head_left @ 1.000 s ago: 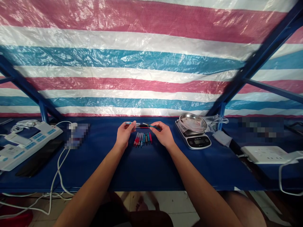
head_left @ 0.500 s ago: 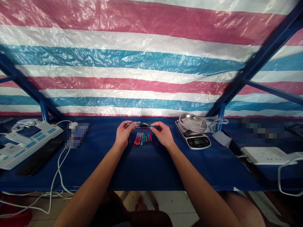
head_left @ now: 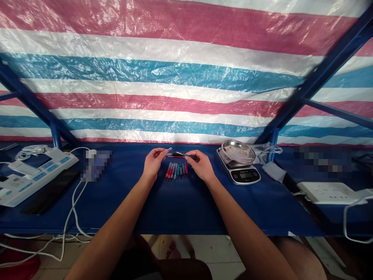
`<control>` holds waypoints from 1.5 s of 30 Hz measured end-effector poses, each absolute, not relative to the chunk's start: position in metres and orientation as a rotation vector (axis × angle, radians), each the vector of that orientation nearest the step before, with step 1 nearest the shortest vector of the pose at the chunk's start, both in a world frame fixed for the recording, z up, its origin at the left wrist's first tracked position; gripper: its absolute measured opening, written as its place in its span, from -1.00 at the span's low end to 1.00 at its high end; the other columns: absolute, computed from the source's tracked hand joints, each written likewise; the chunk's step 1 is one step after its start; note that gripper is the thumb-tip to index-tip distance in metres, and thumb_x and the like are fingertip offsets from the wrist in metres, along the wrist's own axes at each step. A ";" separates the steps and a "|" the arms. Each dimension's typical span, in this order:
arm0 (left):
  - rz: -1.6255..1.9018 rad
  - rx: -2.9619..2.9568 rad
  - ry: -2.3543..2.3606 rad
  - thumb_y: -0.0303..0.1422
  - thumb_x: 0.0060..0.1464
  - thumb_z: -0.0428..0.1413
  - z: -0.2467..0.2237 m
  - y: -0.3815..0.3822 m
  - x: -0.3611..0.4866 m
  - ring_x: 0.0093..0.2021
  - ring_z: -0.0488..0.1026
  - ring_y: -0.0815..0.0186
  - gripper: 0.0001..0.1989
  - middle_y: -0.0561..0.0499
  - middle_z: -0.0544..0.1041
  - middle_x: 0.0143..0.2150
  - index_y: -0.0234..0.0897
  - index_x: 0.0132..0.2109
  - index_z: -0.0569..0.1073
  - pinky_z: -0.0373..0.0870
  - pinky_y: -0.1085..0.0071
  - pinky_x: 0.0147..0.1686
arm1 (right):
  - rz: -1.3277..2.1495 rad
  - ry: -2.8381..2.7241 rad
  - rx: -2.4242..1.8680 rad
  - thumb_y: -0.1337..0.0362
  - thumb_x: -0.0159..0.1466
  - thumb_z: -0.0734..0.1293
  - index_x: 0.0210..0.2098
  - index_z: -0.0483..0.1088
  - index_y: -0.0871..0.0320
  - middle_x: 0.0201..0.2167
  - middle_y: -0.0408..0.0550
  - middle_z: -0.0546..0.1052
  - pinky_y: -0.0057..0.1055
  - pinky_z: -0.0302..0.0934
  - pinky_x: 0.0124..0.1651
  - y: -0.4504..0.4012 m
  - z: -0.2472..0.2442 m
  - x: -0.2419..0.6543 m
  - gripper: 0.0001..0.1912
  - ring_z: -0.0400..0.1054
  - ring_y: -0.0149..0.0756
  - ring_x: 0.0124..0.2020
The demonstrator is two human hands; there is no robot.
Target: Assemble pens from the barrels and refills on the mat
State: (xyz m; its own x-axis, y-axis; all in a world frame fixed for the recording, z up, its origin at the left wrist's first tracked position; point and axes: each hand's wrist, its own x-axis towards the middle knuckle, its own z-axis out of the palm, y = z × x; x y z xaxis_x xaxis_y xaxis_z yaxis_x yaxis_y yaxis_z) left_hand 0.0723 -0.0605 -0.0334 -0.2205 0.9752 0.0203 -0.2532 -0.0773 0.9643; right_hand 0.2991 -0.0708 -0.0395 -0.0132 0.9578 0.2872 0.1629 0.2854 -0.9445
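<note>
Fingertips pinched, my left hand (head_left: 152, 164) grips a short clear tube (head_left: 169, 149), which looks like part of a pen barrel and angles up to the right. Opposite it, my right hand (head_left: 200, 165) is closed on a blue pen piece (head_left: 196, 157) with a thin tip pointing left toward the tube. The two pieces are apart. Dark and red pens (head_left: 175, 155) lie crosswise between the hands. Nearer to me, several pens (head_left: 176, 171) in red, clear, blue, grey and pink lie side by side on the blue tabletop (head_left: 180, 206).
A digital scale (head_left: 246, 175) with a metal bowl (head_left: 238, 151) stands to the right, beside a plastic bag (head_left: 266, 151). Power strips (head_left: 43, 171) and white cables (head_left: 73, 206) are at left. Another white power strip (head_left: 328, 192) lies far right. A striped sheet (head_left: 175, 89) hangs behind.
The clear tube in my left hand has tilted up a little. My right hand keeps its hold on the blue pen piece almost unmoved. The row of pens is unchanged.
</note>
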 end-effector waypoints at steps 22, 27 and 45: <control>0.859 1.926 1.894 -0.18 0.37 0.10 -0.025 -0.063 0.044 -0.04 0.64 0.03 -0.74 -0.10 0.70 -0.09 -0.15 0.04 0.59 0.45 0.24 -0.02 | 0.943 -1.445 -1.165 0.01 0.28 0.49 -0.15 0.60 0.09 -0.12 0.00 0.69 -0.28 0.43 -0.18 -0.072 -0.039 0.298 -0.70 0.56 -0.15 -0.18; 0.649 2.044 1.880 -0.23 0.32 0.13 -0.026 -0.065 0.046 -0.07 0.63 0.02 -0.73 -0.11 0.70 -0.13 -0.20 0.05 0.60 0.45 0.24 -0.09 | 0.943 -1.444 -1.166 0.00 0.30 0.49 -0.15 0.60 0.10 -0.12 0.01 0.69 -0.28 0.44 -0.17 -0.070 -0.041 0.298 -0.69 0.56 -0.16 -0.18; 0.712 2.193 1.696 -0.20 0.33 0.14 -0.038 -0.061 0.044 -0.07 0.60 0.07 -0.75 -0.14 0.65 -0.07 -0.22 -0.02 0.62 0.51 0.21 -0.02 | 0.628 -1.721 -1.228 0.22 0.37 0.41 -0.06 0.61 0.02 -0.04 -0.07 0.71 -0.18 0.46 0.14 -0.060 -0.053 0.297 -0.83 0.61 -0.13 0.02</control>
State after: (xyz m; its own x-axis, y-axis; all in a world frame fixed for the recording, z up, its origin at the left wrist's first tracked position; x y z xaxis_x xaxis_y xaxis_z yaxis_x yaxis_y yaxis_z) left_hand 0.0437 -0.0614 -0.0377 0.1902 0.9590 0.2100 0.8216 -0.2726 0.5007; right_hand 0.2973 -0.0600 -0.0528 -0.0991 0.9214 0.3756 0.4631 0.3768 -0.8022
